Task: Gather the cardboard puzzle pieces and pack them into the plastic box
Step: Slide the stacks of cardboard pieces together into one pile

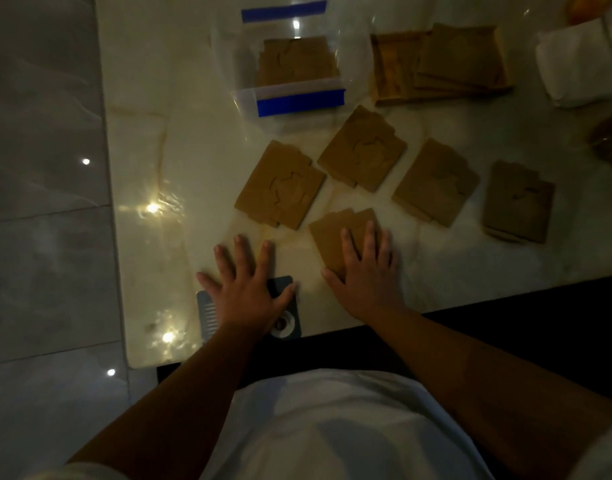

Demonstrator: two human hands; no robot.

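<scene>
Left hand [246,289] spread flat on a dark phone [286,306], right hand [365,268] flat, fingers straight, pressing a cardboard piece [332,237], 4 more pieces on the tabletop [193,168], plastic box [290,64] holding cardboard

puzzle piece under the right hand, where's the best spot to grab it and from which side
The puzzle piece lies flat on the table under the flat fingers of the right hand, so there is no raised edge to pinch from above. Its left and far edges are uncovered. Probably best: slide it toward the near table edge, then pinch the overhanging near edge, thumb beneath and fingers on top.
</scene>
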